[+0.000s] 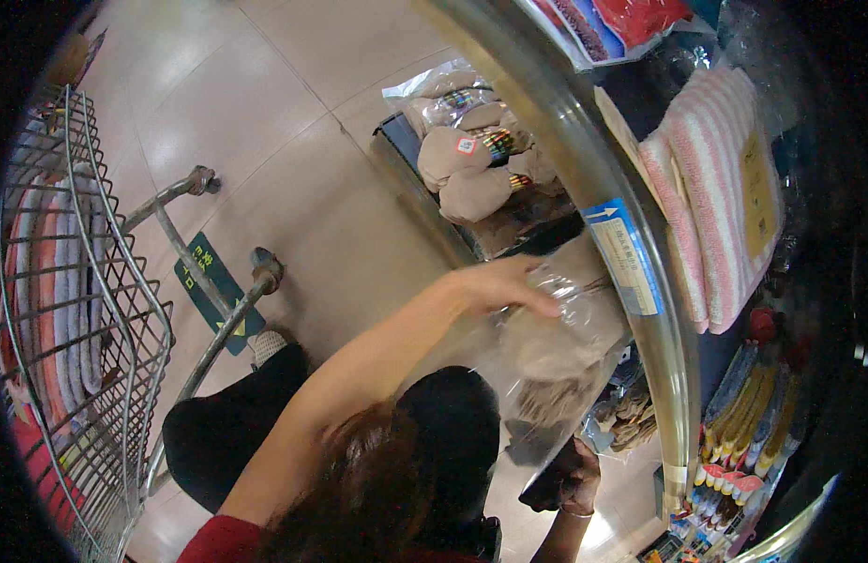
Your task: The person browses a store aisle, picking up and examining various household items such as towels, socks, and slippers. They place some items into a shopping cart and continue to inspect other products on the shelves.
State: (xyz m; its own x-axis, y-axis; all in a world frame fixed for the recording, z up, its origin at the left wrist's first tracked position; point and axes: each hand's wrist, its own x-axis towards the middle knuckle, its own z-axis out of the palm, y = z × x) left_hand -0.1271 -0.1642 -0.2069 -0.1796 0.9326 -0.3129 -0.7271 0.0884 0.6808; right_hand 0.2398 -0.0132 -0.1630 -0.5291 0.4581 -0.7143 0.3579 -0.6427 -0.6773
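My left hand (pixel 507 285) grips the upper end of a clear plastic bag (pixel 567 278). Bundles of beige nylon hosiery (pixel 546 345) show through its film, with darker brown and dark grey pieces lower down. At the bag's lower end, my right hand (pixel 581 478), with a bracelet at the wrist, has its fingers around a dark item (pixel 550 478); its exact kind is unclear. Beyond my left hand, an open bin (pixel 427 183) on the floor holds more beige hosiery bundles (pixel 455 155) with multicoloured bands, one bearing a price sticker.
A curved tubular rail (pixel 659 352) with a printed label (pixel 624 260) runs along my right. Pink-and-white striped towels (pixel 722 197) and rows of packed socks (pixel 750 415) lie beyond it. A wire shopping cart (pixel 89 281) with folded textiles (pixel 61 281) stands at left.
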